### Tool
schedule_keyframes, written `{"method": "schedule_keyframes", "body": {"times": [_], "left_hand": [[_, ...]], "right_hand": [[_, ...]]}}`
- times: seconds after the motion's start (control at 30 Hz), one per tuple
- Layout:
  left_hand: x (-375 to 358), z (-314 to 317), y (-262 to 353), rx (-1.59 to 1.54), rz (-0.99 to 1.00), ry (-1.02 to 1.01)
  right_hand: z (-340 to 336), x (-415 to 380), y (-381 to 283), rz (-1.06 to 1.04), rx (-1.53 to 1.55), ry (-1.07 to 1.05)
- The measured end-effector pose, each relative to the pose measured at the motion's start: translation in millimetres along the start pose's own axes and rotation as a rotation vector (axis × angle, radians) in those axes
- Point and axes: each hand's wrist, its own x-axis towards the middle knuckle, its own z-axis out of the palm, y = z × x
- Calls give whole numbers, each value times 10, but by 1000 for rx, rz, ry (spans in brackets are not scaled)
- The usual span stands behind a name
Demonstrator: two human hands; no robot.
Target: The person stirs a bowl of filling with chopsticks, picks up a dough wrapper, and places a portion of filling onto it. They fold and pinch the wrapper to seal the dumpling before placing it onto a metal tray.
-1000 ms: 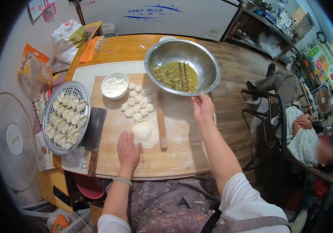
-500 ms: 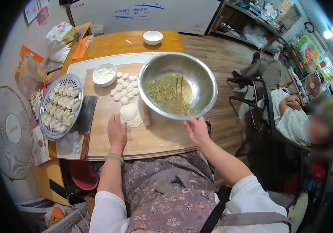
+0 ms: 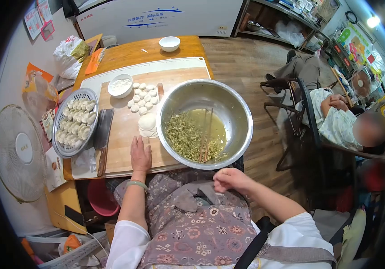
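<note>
My left hand (image 3: 141, 154) rests on the wooden board (image 3: 120, 152), fingers extended, just below a stack of round wrappers (image 3: 147, 123). My right hand (image 3: 230, 180) is curled closed over the apron, off the rim of the large metal bowl (image 3: 241, 148), with nothing visible in it. Inside the bowl are chopped green filling (image 3: 184, 136) and two chopsticks (image 3: 205, 139). Small dough pieces (image 3: 142, 96) lie behind the wrappers. A rolling pin (image 3: 160, 91) is mostly hidden by the bowl. A cleaver (image 3: 104, 130) lies along the board's left side.
Filled dumplings (image 3: 76, 121) sit on a perforated metal tray (image 3: 94, 99) at the left. Near the back are a bowl of flour (image 3: 120, 86) and a white bowl (image 3: 169, 43). A fan (image 3: 22, 148) stands left; a seated person (image 3: 334, 116) is at the right.
The metal bowl has come nearer to the table's front edge. My right hand has let go of its rim and drawn back toward my body. My left hand remains on the board.
</note>
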Motion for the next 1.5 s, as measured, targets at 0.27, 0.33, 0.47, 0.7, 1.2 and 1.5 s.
{"method": "schedule_keyframes", "body": {"times": [0.27,0.33,0.47,0.7,1.2,1.5], "left_hand": [[-85,50,-13,7,-5,49],[-115,42,-16,1,-16,36],[-158,45,-48,-21,-21,45],[691,192,-47,-201,-23,159],[1153,297,-365,-203,-534,-130],[1074,264,-287,-204,-484,-43]], "right_hand": [[-300,637,-937,-650,-1248,382],[-440,1064,-869,-700,-1594,347],[-417,1392,-848,-686,-1778,210],[-197,1002,-993,-958,-1503,283],[-291,272,-783,-906,-888,270],[-261,177,-683,-942,-1058,244]]}}
